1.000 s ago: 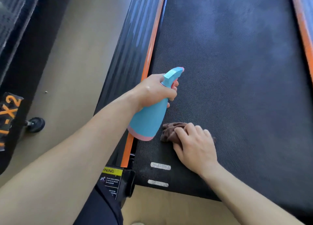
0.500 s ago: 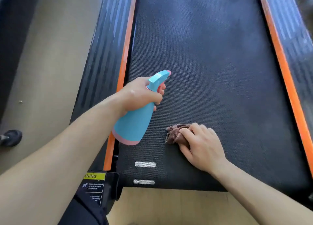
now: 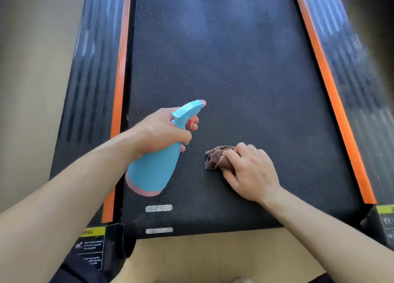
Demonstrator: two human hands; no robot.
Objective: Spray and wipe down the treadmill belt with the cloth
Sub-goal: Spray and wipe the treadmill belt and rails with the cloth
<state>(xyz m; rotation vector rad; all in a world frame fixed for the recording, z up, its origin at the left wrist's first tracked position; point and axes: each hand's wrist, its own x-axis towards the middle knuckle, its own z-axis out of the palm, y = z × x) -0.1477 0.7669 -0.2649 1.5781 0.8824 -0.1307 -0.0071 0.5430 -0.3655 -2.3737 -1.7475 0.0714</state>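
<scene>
Treadmill belt (image 3: 234, 69): black, fine woven texture, a faint pale haze on it far ahead of both hands. Left hand (image 3: 164, 131) has its fingers wrapped round the neck of the spray bottle (image 3: 153, 171), one finger on the trigger under the head. The bottle is blue with a pink base band and pink nozzle tip, held tilted above the belt, base toward the person, nozzle aimed forward and away. Right hand (image 3: 251, 171) lies palm down on the belt just right of the bottle, fingers curled over a bunched brown cloth (image 3: 215, 157). The cloth sits on the belt under the fingers, its loose end sticking out toward the left hand. Two white dashes (image 3: 158, 208) are on the belt below the bottle base, near the belt's rear edge. An orange strip (image 3: 119, 90) runs outside the left hand, another (image 3: 332, 103) outside the right, each backed by a ribbed black side rail (image 3: 91, 69). A yellow-headed warning label (image 3: 91, 246) sits under the left forearm. Beige floor (image 3: 32, 69) lies left of the machine and behind the belt's end.
</scene>
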